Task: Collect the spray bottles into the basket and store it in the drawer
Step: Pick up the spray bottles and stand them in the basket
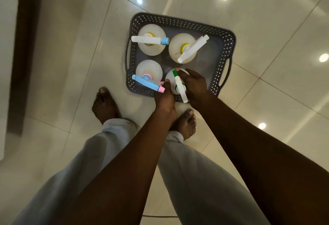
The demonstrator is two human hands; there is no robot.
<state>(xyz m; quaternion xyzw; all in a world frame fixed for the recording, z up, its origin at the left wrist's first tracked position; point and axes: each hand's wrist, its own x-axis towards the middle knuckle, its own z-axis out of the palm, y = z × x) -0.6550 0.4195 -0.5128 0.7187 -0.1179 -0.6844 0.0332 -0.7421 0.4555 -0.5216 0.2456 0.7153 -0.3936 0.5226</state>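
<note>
Four pale spray bottles fill the basket, left hand and right hand grasping the green-nozzled bottle

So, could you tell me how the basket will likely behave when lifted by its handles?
Probably stiff: the basket looks like moulded plastic. Weight depends on four bottles, fill unclear. They stand upright, crowded left, so it may dip that side.
</note>
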